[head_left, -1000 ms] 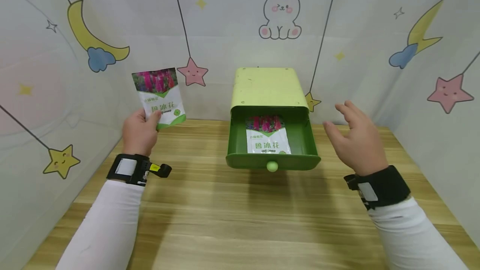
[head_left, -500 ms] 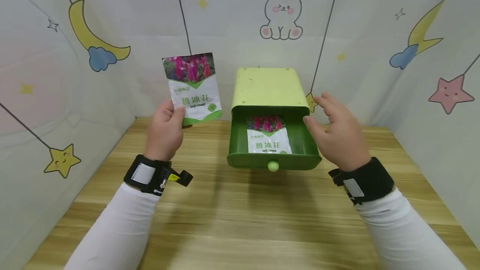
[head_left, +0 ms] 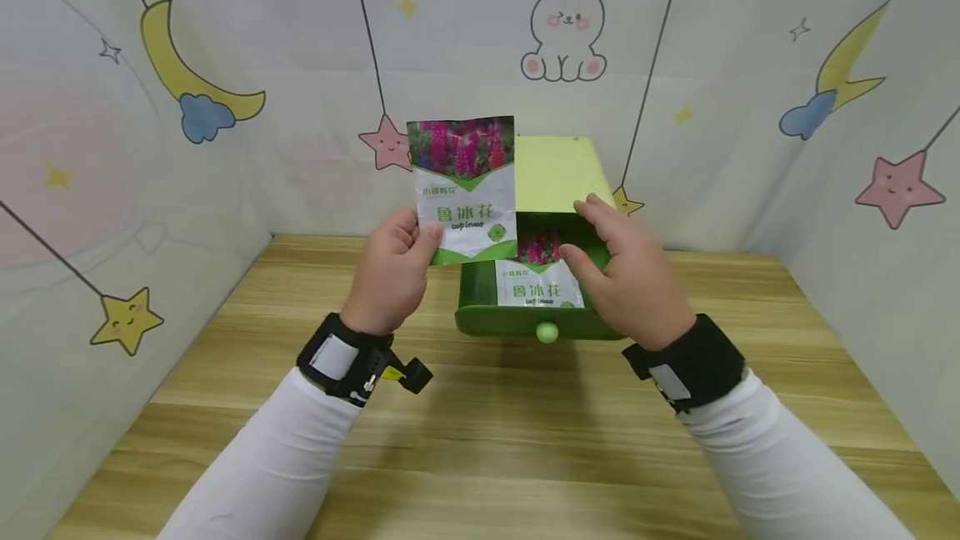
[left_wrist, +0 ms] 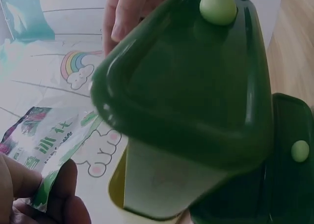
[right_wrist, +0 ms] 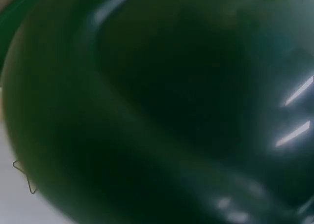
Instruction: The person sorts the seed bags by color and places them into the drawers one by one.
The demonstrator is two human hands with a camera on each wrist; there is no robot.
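My left hand [head_left: 390, 277] pinches a seed packet [head_left: 468, 190] by its lower left side, thumb on the front. The packet is white and green with pink flowers, upright before the left part of the box; in the left wrist view the packet [left_wrist: 44, 135] is at lower left. A second packet [head_left: 536, 286] lies in the pulled-out green drawer [head_left: 498, 322] of the pale yellow box [head_left: 558, 173]. My right hand [head_left: 633, 273] is spread over the drawer's right side, holding nothing; whether it touches cannot be told. Dark green metal [right_wrist: 171, 111] fills the right wrist view.
The box stands on a wooden table [head_left: 480, 457] near the back cloth [head_left: 465, 48], which is printed with stars, moons and a rabbit. Cloth walls also rise at left and right. A light green knob [head_left: 547, 332] sits on the drawer front.
My left hand has carried its packet rightward until it overlaps the box in the head view. The right hand has moved left, over the drawer. Box and drawer stay put.
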